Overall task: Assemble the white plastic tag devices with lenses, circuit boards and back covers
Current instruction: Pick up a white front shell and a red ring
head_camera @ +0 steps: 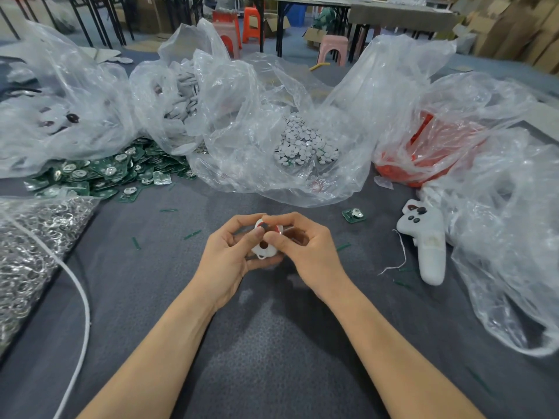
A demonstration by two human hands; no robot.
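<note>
Forearms reach in bare from the near edge and meet over the middle of the grey, felt-like surface (272, 343), wrists angled inward. The left hand (230, 252) cups the white plastic tag device (265, 247) from below and the side, its fingers (242, 220) curled round the body and the thumb laid across the face. The right hand (302, 246) closes on the same piece from the right, thumb and forefinger pinching its upper end. The device is smooth and flat with a round hole and a lobed lower edge. At its top sits something red and a dark spot, possibly a lens, though the fingers hide most of it.

Left of the hands lies a heap of green circuit boards (99, 173), each with a shiny metal clip, and one stray board (353, 215) rests to the right. Crumpled clear plastic bags sit across the far side: one holds small white discs (302, 143), another holds red parts (423, 149). At the near left, a bag of thin metal rings (33, 237) glints, with a white cord (78, 297) curving past it. A white handled controller (426, 240) with dark buttons lies at the right.
</note>
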